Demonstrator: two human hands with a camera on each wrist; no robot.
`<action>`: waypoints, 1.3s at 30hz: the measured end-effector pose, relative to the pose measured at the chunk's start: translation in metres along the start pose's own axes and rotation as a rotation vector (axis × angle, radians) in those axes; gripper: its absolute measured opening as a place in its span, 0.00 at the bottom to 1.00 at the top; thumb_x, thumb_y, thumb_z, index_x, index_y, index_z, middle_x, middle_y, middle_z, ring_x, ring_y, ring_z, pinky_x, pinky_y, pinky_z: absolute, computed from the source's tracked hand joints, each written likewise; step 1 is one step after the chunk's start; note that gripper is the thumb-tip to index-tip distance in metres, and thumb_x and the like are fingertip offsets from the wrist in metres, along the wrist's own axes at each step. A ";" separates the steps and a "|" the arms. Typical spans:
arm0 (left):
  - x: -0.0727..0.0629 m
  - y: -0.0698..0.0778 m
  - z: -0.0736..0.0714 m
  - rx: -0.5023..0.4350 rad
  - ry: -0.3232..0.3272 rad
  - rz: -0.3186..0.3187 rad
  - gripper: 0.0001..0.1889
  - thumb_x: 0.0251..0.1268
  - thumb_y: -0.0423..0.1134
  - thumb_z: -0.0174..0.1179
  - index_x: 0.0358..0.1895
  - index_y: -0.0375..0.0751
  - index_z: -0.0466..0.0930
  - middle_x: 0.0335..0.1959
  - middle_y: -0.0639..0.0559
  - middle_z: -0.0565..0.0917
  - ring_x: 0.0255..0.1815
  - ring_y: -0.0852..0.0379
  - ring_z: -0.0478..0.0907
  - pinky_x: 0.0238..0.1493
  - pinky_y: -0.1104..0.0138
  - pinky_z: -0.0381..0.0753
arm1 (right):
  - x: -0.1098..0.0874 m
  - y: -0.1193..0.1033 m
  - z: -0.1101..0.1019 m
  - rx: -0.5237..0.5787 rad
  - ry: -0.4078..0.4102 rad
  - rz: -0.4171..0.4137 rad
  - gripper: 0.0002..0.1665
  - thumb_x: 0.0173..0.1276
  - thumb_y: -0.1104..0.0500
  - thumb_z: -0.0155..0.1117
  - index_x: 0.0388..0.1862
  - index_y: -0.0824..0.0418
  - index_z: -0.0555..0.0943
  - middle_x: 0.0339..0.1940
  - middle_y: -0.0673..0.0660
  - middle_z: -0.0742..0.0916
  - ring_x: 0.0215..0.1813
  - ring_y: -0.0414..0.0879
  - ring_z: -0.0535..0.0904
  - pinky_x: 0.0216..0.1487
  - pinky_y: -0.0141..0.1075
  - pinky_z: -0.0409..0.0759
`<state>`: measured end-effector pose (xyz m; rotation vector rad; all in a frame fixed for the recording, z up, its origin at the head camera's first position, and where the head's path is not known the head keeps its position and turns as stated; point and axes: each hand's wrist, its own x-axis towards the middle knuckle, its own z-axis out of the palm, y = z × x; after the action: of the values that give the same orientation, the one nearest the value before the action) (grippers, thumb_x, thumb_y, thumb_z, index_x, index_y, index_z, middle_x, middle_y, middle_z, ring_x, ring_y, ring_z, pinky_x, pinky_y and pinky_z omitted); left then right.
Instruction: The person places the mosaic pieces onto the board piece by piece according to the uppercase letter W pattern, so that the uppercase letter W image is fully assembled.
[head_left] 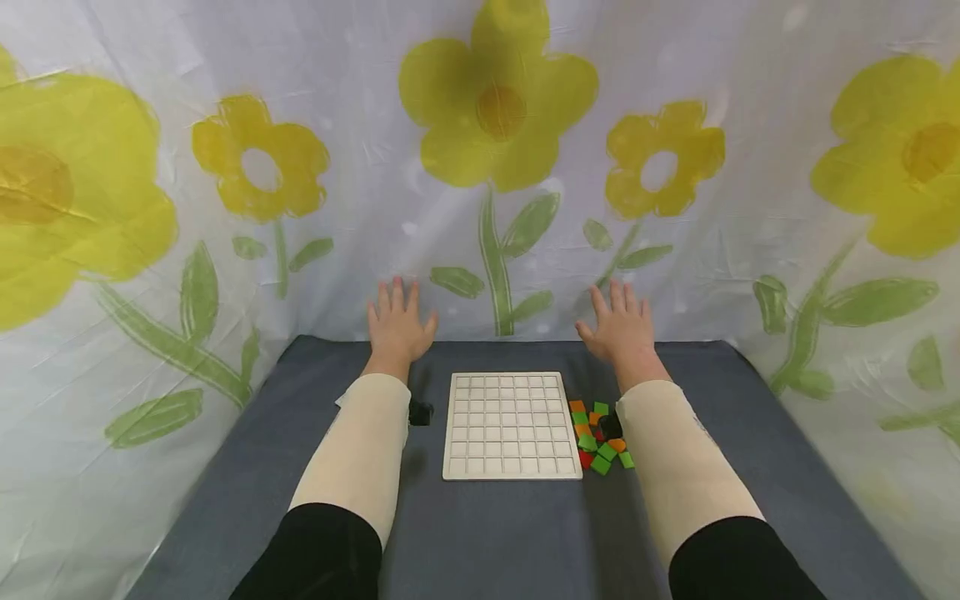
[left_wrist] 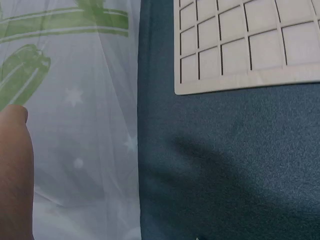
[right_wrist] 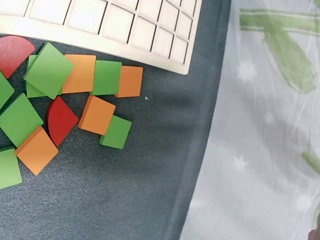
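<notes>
In the head view my left hand point(head_left: 397, 327) is held out with its fingers spread, left of the far end of a pale wooden grid board point(head_left: 513, 427). My right hand point(head_left: 621, 329), also with straight fingers and holding nothing, is beyond the board's far right corner. Beside the board's right edge lies a loose pile of green tiles point(right_wrist: 49, 70), orange tiles point(right_wrist: 97, 115) and red quarter-round pieces point(right_wrist: 62, 120); some overlap. The right forearm partly covers this pile in the head view. The board's visible squares hold no tiles.
A dark grey cloth point(head_left: 495, 533) covers the table. Behind and at both sides hangs a white curtain point(head_left: 360, 100) printed with yellow flowers. Small black wrist devices point(head_left: 421, 413) show by the forearms.
</notes>
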<state>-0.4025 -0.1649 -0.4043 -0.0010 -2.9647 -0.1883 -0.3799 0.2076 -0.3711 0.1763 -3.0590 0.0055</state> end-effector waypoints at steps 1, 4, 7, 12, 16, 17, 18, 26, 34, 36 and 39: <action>0.000 -0.001 -0.001 -0.003 -0.002 -0.001 0.43 0.80 0.65 0.36 0.85 0.48 0.32 0.84 0.40 0.30 0.83 0.37 0.25 0.77 0.39 0.32 | 0.002 0.000 0.001 0.006 -0.004 0.001 0.48 0.81 0.36 0.44 0.87 0.57 0.42 0.84 0.69 0.45 0.83 0.67 0.35 0.77 0.65 0.39; 0.001 -0.005 -0.002 -0.006 -0.016 -0.005 0.43 0.80 0.65 0.36 0.85 0.49 0.31 0.84 0.41 0.29 0.83 0.37 0.24 0.77 0.40 0.29 | 0.007 0.003 0.004 0.004 -0.023 0.003 0.48 0.81 0.36 0.43 0.87 0.56 0.41 0.84 0.69 0.44 0.83 0.67 0.35 0.77 0.65 0.38; 0.002 -0.009 -0.003 0.001 -0.021 -0.009 0.43 0.80 0.66 0.36 0.85 0.49 0.31 0.84 0.41 0.29 0.83 0.37 0.25 0.77 0.40 0.30 | 0.012 0.006 0.006 0.017 -0.047 0.005 0.48 0.81 0.35 0.42 0.87 0.56 0.40 0.84 0.69 0.42 0.83 0.67 0.34 0.77 0.66 0.37; 0.003 -0.017 -0.006 0.003 -0.015 -0.012 0.44 0.80 0.65 0.38 0.85 0.49 0.32 0.84 0.40 0.29 0.83 0.37 0.25 0.77 0.39 0.31 | 0.009 0.002 0.002 0.030 -0.069 0.010 0.48 0.81 0.35 0.42 0.87 0.57 0.41 0.84 0.70 0.42 0.83 0.68 0.33 0.77 0.65 0.37; 0.003 -0.022 -0.007 -0.001 -0.020 -0.015 0.44 0.80 0.65 0.38 0.85 0.48 0.32 0.84 0.40 0.29 0.82 0.37 0.23 0.77 0.38 0.32 | 0.005 -0.003 -0.002 0.033 -0.067 0.009 0.48 0.82 0.35 0.42 0.87 0.58 0.42 0.84 0.71 0.44 0.83 0.69 0.34 0.77 0.65 0.38; 0.003 -0.023 -0.007 0.008 -0.022 -0.016 0.44 0.80 0.65 0.38 0.85 0.48 0.32 0.84 0.40 0.28 0.82 0.37 0.23 0.77 0.38 0.33 | 0.005 -0.004 -0.003 0.034 -0.067 0.009 0.48 0.82 0.35 0.42 0.87 0.58 0.42 0.84 0.71 0.44 0.83 0.69 0.34 0.77 0.65 0.39; 0.003 -0.024 -0.007 0.015 -0.023 -0.017 0.44 0.80 0.65 0.37 0.85 0.48 0.32 0.84 0.40 0.28 0.82 0.37 0.23 0.77 0.38 0.34 | 0.004 -0.004 -0.003 0.035 -0.064 0.007 0.47 0.82 0.35 0.42 0.87 0.58 0.43 0.84 0.71 0.45 0.82 0.69 0.35 0.77 0.66 0.39; -0.001 -0.028 -0.007 0.028 0.030 0.019 0.44 0.79 0.64 0.41 0.86 0.47 0.35 0.84 0.39 0.32 0.83 0.36 0.27 0.77 0.37 0.38 | 0.003 -0.008 0.001 0.052 -0.071 -0.022 0.47 0.82 0.36 0.44 0.87 0.59 0.45 0.83 0.72 0.47 0.82 0.69 0.37 0.77 0.66 0.41; -0.016 -0.023 -0.010 -0.019 0.111 0.090 0.43 0.79 0.63 0.44 0.85 0.44 0.42 0.85 0.39 0.38 0.83 0.36 0.33 0.77 0.38 0.41 | -0.003 -0.005 0.014 0.066 -0.014 -0.120 0.47 0.81 0.37 0.47 0.86 0.61 0.49 0.83 0.71 0.53 0.82 0.69 0.44 0.76 0.67 0.44; -0.021 -0.021 -0.011 -0.044 0.137 0.114 0.43 0.79 0.61 0.47 0.85 0.43 0.44 0.85 0.38 0.40 0.83 0.35 0.34 0.77 0.38 0.42 | -0.007 -0.004 0.017 0.090 0.008 -0.141 0.46 0.81 0.38 0.49 0.85 0.61 0.50 0.83 0.71 0.54 0.82 0.69 0.45 0.76 0.67 0.44; -0.029 -0.017 -0.011 -0.072 0.165 0.144 0.42 0.79 0.60 0.49 0.85 0.42 0.46 0.84 0.38 0.42 0.83 0.34 0.35 0.77 0.38 0.42 | -0.014 -0.003 0.021 0.122 0.033 -0.167 0.46 0.81 0.39 0.51 0.85 0.62 0.51 0.82 0.72 0.56 0.82 0.70 0.46 0.76 0.68 0.43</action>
<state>-0.3722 -0.1826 -0.4008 -0.1974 -2.7780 -0.2623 -0.3671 0.2058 -0.3935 0.4339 -3.0012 0.1835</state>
